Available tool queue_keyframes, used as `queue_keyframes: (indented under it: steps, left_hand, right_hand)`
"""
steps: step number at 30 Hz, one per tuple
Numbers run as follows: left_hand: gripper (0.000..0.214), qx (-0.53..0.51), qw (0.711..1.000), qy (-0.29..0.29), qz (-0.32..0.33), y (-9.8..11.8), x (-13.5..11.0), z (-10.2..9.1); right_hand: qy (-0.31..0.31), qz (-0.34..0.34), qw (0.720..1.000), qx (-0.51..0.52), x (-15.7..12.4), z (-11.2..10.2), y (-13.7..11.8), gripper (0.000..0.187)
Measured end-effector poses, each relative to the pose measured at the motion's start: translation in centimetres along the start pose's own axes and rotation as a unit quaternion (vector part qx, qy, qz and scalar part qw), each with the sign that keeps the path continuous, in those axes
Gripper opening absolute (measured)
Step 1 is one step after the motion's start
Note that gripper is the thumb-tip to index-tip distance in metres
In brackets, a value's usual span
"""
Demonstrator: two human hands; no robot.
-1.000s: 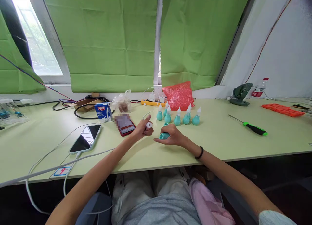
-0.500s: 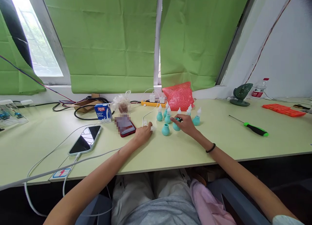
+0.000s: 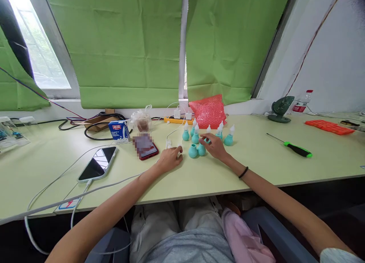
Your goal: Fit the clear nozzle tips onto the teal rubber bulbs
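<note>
My left hand rests on the table with thumb and fingertips pinched together around a small translucent tip, mostly hidden by the fingers. Just right of it stand two teal rubber bulbs with no tips: an open-necked bulb and another bulb touching its side. My right hand hovers by the second bulb, fingers apart and holding nothing. Behind the hands stand several teal bulbs with pointed translucent tips, among them a tipped bulb at the right and a tipped bulb at the left.
Left of my hands lie a red-cased phone and a charging phone with trailing white cables. A blue milk carton stands behind them. A pink bubble-wrap pouch is at the back. A screwdriver and small fan are at right.
My right hand has spread its fingers and let go of a teal bulb, which now stands further left against the other open bulb. My left fingers have curled in around the translucent tip.
</note>
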State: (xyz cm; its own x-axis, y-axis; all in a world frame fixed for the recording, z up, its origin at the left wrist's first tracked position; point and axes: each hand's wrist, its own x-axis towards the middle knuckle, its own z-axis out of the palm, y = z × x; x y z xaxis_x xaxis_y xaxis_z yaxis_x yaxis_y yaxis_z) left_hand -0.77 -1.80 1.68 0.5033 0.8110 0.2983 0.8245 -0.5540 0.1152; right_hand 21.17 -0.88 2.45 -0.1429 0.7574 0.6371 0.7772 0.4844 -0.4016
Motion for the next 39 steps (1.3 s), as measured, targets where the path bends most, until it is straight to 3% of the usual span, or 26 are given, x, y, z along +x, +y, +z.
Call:
queue_keyframes:
  steps: [3,5,7,10,13,24,32,39]
  left_hand:
    - [0.017,-0.013,1.000,0.003,0.022,0.0,0.1,0.1]
    - [0.016,-0.019,0.999,0.009,0.027,-0.2,0.2,0.2]
    - [0.015,-0.027,0.999,0.017,0.029,-0.5,0.3,0.3]
    - [0.019,-0.040,0.998,0.039,0.024,-0.9,0.5,0.3]
    - [0.020,-0.052,0.996,0.072,0.004,-1.2,0.6,0.2]
    - [0.016,-0.080,0.984,0.154,-0.038,-1.0,0.5,-0.2]
    - [0.014,-0.076,0.986,0.143,-0.046,-0.9,0.4,-0.3]
    - [0.020,-0.058,0.992,0.104,-0.047,-1.1,0.7,-1.1]
  right_hand:
    - [0.125,0.036,0.990,-0.061,0.6,-0.7,0.5,0.042]
    - [0.160,0.076,0.978,-0.111,1.0,-0.9,1.2,0.046]
    - [0.115,0.127,0.975,-0.144,1.2,-0.8,2.1,0.049]
    - [0.048,0.164,0.972,-0.159,1.3,-0.2,3.1,0.037]
    - [0.043,0.151,0.975,-0.160,1.2,0.4,3.5,0.029]
    - [0.057,0.123,0.974,-0.179,1.0,0.6,3.0,0.031]
    - [-0.017,0.146,0.963,-0.227,0.6,1.2,2.8,0.028]
    - [-0.092,0.146,0.940,-0.294,1.0,1.2,2.9,0.042]
